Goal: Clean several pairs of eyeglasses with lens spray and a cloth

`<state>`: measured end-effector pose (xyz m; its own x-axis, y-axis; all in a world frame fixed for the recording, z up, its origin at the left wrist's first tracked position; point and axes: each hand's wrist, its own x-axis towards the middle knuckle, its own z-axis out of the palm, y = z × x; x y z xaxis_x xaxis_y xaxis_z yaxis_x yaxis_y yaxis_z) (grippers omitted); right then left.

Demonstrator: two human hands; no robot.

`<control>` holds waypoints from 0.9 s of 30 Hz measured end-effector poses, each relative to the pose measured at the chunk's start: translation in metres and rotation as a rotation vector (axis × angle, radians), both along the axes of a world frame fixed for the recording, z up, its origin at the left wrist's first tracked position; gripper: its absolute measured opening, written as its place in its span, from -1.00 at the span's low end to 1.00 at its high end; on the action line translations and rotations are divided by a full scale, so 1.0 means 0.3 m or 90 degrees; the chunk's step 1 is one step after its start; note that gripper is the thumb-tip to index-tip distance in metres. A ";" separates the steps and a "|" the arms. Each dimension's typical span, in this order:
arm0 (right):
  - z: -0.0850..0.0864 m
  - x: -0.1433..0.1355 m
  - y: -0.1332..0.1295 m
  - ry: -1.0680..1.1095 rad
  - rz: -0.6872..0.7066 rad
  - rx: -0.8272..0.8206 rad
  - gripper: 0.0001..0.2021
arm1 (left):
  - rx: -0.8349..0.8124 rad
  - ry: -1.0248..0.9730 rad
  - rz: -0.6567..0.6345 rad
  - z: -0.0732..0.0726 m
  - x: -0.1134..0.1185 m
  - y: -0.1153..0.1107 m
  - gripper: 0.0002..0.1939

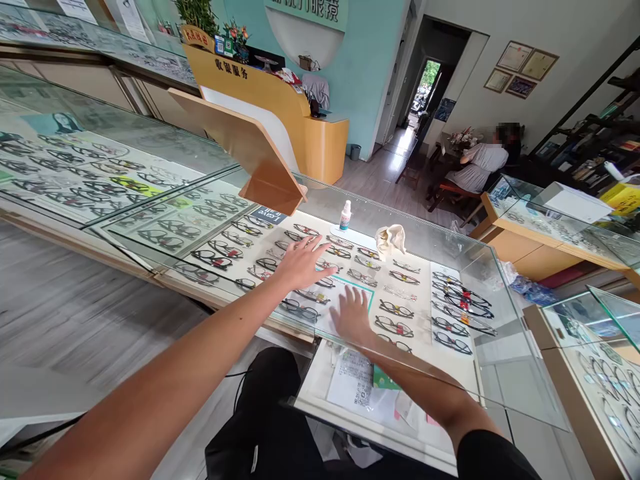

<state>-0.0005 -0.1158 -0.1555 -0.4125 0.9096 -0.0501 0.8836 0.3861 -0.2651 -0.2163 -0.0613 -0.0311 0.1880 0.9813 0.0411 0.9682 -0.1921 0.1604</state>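
One glass worktop (425, 240), eyeglasses (395, 325) inside, at your left hand (304, 261) and right hand (353, 315): both spread, holding nothing; contact cannot be told. Beyond them: spray bottle (345, 217), cloth (389, 241). Step, seemingly: positioning hands; any grasp calls for closing one.

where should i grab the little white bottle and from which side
Probably around the wider body of the bottle, coming from the near side with the left hand: it stands upright, narrowing toward the top, and the crumpled cloth lies to its right.
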 end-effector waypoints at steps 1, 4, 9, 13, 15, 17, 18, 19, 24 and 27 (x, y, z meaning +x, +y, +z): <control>0.011 -0.002 -0.063 0.033 0.042 -0.039 -0.45 | 0.003 0.000 -0.003 -0.003 -0.001 0.001 -0.08; 0.047 0.015 -0.238 0.191 0.141 -0.205 -0.64 | 0.017 0.007 -0.009 -0.016 -0.003 0.009 -0.09; 0.214 0.130 -0.380 0.361 0.132 -0.469 -0.81 | 0.021 0.018 -0.001 -0.029 -0.005 0.027 -0.07; 0.486 0.302 -0.371 0.451 0.140 -0.529 -0.75 | 0.014 0.019 0.013 -0.029 -0.004 0.037 -0.03; 0.624 0.416 -0.330 0.404 0.150 -0.334 -0.75 | 0.006 0.022 0.013 -0.029 -0.003 0.041 -0.03; 0.725 0.549 -0.267 0.302 0.076 -0.111 -0.74 | 0.004 0.021 0.015 -0.030 -0.003 0.046 -0.01; 0.756 0.622 -0.229 0.241 0.035 -0.025 -0.72 | 0.006 0.019 0.018 -0.031 -0.004 0.049 0.00; 0.773 0.695 -0.191 0.180 -0.006 0.038 -0.71 | 0.007 0.015 0.019 -0.033 -0.005 0.052 0.01; 0.708 1.003 -0.041 -0.084 -0.127 0.158 -0.61 | -0.002 -0.009 0.012 -0.046 -0.016 0.067 0.06; 0.637 1.079 -0.006 -0.153 -0.150 0.126 -0.53 | 0.008 -0.016 0.010 -0.052 -0.019 0.071 0.05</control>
